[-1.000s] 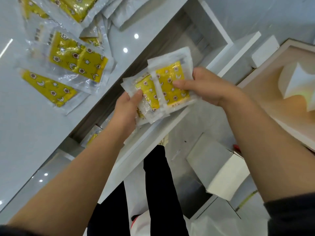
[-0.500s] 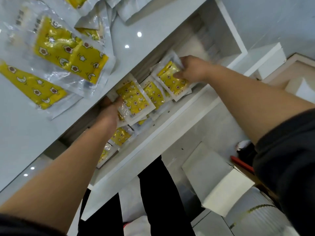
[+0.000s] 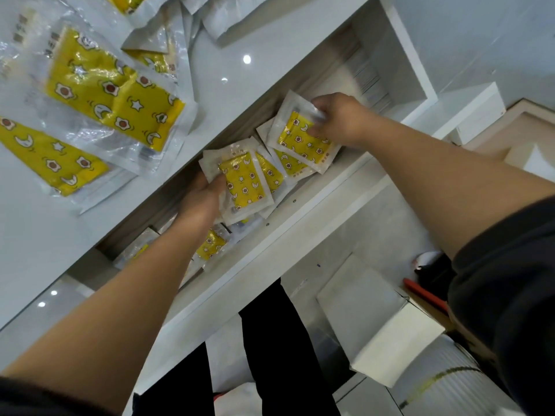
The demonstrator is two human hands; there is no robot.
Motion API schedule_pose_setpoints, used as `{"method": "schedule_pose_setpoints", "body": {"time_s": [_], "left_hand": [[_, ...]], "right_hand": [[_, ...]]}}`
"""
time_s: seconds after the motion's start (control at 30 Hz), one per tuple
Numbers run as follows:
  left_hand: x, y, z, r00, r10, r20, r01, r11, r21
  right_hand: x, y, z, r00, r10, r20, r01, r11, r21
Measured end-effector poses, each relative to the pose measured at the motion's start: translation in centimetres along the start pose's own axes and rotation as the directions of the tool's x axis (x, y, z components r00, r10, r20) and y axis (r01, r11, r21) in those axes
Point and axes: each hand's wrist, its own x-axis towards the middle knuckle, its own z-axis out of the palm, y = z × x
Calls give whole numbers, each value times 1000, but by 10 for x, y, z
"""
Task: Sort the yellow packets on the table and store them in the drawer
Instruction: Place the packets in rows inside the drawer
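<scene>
Yellow packets (image 3: 244, 181), small size, two handfuls: held together above the drawer (image 3: 315, 205) front a second ago, now split apart and lowered inside the drawer.

Left hand (image 3: 201, 199): gripping one handful by its edge, thumb on the top face, fingers hidden underneath. Positioned at mid drawer, against the table-side wall.

Right hand (image 3: 339, 118): fingers curled over the far corner of the other handful (image 3: 303, 142), pinching it. Laid nearly flat toward the far end of the drawer, overlapping loose packets (image 3: 271, 175) between the two hands.

Contact with the drawer floor: not confirmed for either handful.

Further small packets (image 3: 211, 246) noted at the near end of the drawer, under the left forearm.

Larger yellow packets (image 3: 114, 94) lying on the table (image 3: 255, 85) above the drawer, not yet stored.

Assessment: placement of this batch nearly done, release outstanding. Small size apparently going in as one row along the drawer. Storage of the table remainder outstanding.

Risk: glossy film, likely sliding of the overlapped handfuls on release.
</scene>
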Motion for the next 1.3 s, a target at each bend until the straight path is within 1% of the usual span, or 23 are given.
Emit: {"method": "schedule_pose_setpoints", "body": {"time_s": [0.07,0.2,0.4,0.53,0.6,0.63,0.7,0.77,0.8,0.87,0.93,1.0,1.03,1.07,1.1,1.13,1.17,1.2,1.23,1.27,1.3], "left_hand": [[-4,3,4,999,40,14,-40,999,-9],[-12,7,12,994,111,22,-112,993,23],[-7,14,21,995,98,36,-99,995,10],[-6,18,21,996,81,30,-78,993,-92],[-6,19,21,998,64,21,-61,991,-119],[-7,19,21,998,60,16,-57,990,-131],[-7,19,20,999,53,0,-53,987,-151],[-9,21,19,999,47,-25,-51,983,-176],[-10,22,20,999,39,-34,-45,980,-193],[-9,23,20,999,31,-43,-39,978,-205],[-8,22,22,999,36,-34,-41,982,-186],[-9,21,25,999,48,-18,-50,981,-187],[-8,21,27,999,49,-21,-52,980,-193],[-8,22,31,999,42,-34,-48,977,-210],[-9,23,34,999,29,-44,-39,970,-239],[-12,26,39,999,16,-47,-28,963,-269],[-15,30,45,999,7,-43,-19,955,-295],[-18,33,51,999,-1,-33,-10,946,-323],[-22,38,58,1000,-6,-19,-1,936,-353],[-23,42,65,1000,-6,-5,4,924,-382],[-26,47,71,1000,-9,4,9,916,-401]], "right_hand": [[-3,2,-3,999,-24,31,22,996,82],[-8,7,-11,991,-67,118,49,988,150],[-2,3,-8,988,-70,138,65,997,39],[1,4,-5,997,-60,53,65,992,-108],[1,6,-6,999,-54,-2,54,991,-125],[0,9,-7,999,-44,-19,42,995,-94],[-3,16,-10,998,15,-55,-11,998,66],[-5,24,-13,990,86,-110,-59,973,225],[-6,28,-13,984,117,-138,-78,964,255],[-3,32,-11,975,149,-164,-109,968,226],[2,32,-6,968,164,-191,-139,981,134],[7,32,0,931,234,-280,-210,971,115],[6,31,1,894,274,-355,-243,961,131],[2,28,1,858,286,-427,-244,958,150],[-2,25,1,846,270,-460,-211,961,177],[-6,21,0,876,236,-420,-150,962,227],[-11,16,-1,932,185,-312,-88,949,302],[-17,10,-1,979,136,-154,-69,924,375],[-22,6,0,996,89,-1,-80,902,425],[-25,4,1,993,55,104,-97,884,458],[-25,5,2,988,43,146,-111,861,497]]}}
